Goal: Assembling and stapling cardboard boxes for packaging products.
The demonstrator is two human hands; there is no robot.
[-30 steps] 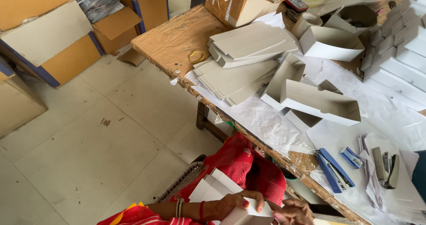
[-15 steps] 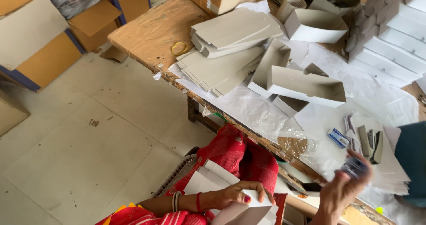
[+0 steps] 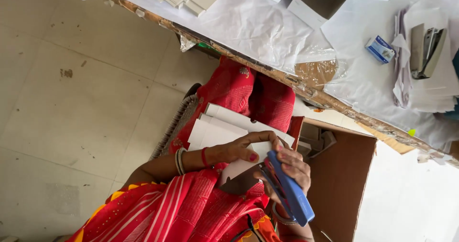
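Right hand (image 3: pixel 289 168) closed around blue stapler (image 3: pixel 289 192), stapler nose pointed toward 10 o'clock, touching folded white card piece (image 3: pixel 239 168). Left hand (image 3: pixel 244 149) gripped same card piece from 9 o'clock, fingers over its top edge. Stack of white card sheets (image 3: pixel 217 127) lay on lap at 11 o'clock. Brown carton (image 3: pixel 342 175) stood at 3 o'clock. Surface (image 3: pixel 267 27) ran across 12 to 2 o'clock, bearing grey stapler (image 3: pixel 425 48) and small blue box (image 3: pixel 380 48).
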